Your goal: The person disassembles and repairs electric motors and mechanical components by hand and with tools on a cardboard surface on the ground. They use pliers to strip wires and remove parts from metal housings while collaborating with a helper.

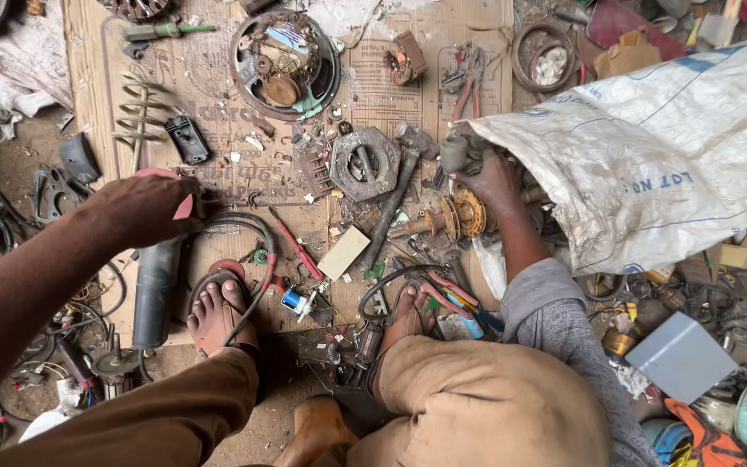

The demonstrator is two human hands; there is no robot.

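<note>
Dirt floor, a flattened cardboard sheet spread over it, and scrap everywhere: a round motor housing, a hexagonal metal plate, pliers, a red screwdriver. The person sits with sandalled feet on the cardboard edge. The left hand is curled down over the pink top of a grinder, fingers wrapped round it, the dark cylindrical body running back toward the left foot with its black cable looping beside it. That tool looks heavy and stiff; the thick barrel seems the firm place to grip, since the cable would only flop. Over on the other side, the right hand is at the mouth of a white woven sack, fingers closed around a small grey metal piece among greasy parts, an orange gear just below it. Those bits look dense, oily and likely slippery, so a full-finger hold suits them better than a pinch. The sack itself is soft and slumps.
</note>
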